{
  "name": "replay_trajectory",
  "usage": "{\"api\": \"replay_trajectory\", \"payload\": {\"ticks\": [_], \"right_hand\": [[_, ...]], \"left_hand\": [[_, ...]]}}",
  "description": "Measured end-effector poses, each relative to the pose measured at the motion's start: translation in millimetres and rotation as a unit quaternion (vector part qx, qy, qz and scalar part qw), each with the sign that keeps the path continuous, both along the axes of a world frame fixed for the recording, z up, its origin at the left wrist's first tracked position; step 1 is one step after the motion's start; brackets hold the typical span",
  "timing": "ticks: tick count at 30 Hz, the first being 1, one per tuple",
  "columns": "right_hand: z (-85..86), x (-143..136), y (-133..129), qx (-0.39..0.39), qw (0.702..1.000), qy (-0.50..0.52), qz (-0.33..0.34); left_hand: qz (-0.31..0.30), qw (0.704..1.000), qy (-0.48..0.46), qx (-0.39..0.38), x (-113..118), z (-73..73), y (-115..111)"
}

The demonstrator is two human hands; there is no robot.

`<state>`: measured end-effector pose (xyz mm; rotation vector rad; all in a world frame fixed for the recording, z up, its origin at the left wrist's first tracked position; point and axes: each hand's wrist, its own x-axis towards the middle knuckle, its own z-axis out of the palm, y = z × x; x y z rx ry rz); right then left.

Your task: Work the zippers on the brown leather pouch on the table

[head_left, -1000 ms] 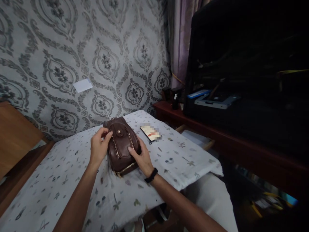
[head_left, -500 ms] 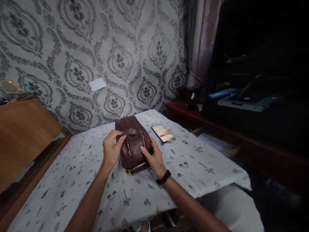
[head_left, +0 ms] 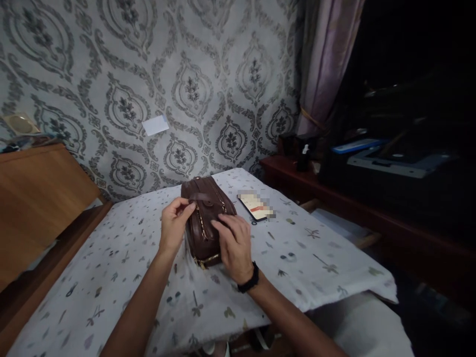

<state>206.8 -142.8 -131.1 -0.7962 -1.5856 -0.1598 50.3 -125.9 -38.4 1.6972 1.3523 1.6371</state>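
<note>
A brown leather-look bag (head_left: pixel 203 191) with gold zippers lies on the patterned cloth, its long side running away from me. My left hand (head_left: pixel 174 223) pinches thumb and forefinger together at the bag's left edge, by the far end of a gold front zipper (head_left: pixel 203 225). The small piece between those fingertips is hidden. Over the bag's near right part hovers or rests my right hand (head_left: pixel 234 243), fingers bent and apart, with nothing gripped; a black band (head_left: pixel 249 278) circles its wrist. Another gold zipper (head_left: pixel 208 259) runs along the near end.
A phone (head_left: pixel 256 207) with a lit screen lies right of the bag on the white patterned cloth (head_left: pixel 122 287). To the left stands a wooden panel (head_left: pixel 48 193). A dark red shelf (head_left: pixel 286 173) holds a small bottle (head_left: pixel 304 157). The papered wall closes off the back.
My right hand has let go of the bag's right side and shifted over its front, fingers now bent. The left hand keeps its pinch. The view has turned slightly left.
</note>
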Motion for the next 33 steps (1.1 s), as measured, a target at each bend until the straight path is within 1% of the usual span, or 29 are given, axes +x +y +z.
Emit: {"api": "replay_trajectory", "payload": {"ticks": [2,4,7,9,11,15,21,24,28,30,33], "right_hand": [[0.8,-1.4,-0.6,0.009,0.999,-0.042,0.015],[0.8,-1.6,-0.5,0.006,0.998,-0.065,0.019],[1.3,-0.6,-0.8,-0.008,0.996,-0.091,0.002],[2.2,0.3,-1.4,-0.014,0.995,-0.103,-0.008],[3.1,0.8,-1.9,-0.010,0.994,-0.107,-0.008],[3.8,1.1,-1.8,0.004,0.994,-0.107,-0.006],[3.2,-0.9,-2.5,0.011,0.995,-0.103,-0.014],[2.1,-1.6,-2.3,0.015,0.995,-0.097,-0.012],[1.2,-0.9,-1.9,0.022,0.996,-0.089,0.003],[2.6,0.0,-2.7,0.018,0.996,-0.086,0.021],[5.8,1.3,-5.0,0.004,0.996,-0.071,0.053]], "left_hand": [[-0.008,1.000,0.015,-0.006,-0.8,-0.5,-1.6],[0.011,0.999,0.048,-0.004,-1.5,-4.7,-6.1],[0.050,0.992,0.112,0.013,-2.1,-15.8,-16.4],[0.055,0.986,0.154,0.026,-2.6,-21.8,-22.9],[0.052,0.979,0.195,0.038,-3.4,-23.9,-26.9],[0.032,0.970,0.239,0.045,-7.0,-18.3,-27.9],[-0.003,0.973,0.231,0.017,-12.8,-10.3,-25.1],[0.007,0.972,0.235,0.021,-10.6,-8.8,-24.3],[0.036,0.964,0.253,0.073,-2.3,-4.9,-23.1],[0.038,0.967,0.236,0.082,0.8,-2.0,-21.5],[0.036,0.977,0.197,0.072,2.2,2.0,-18.8]]}}
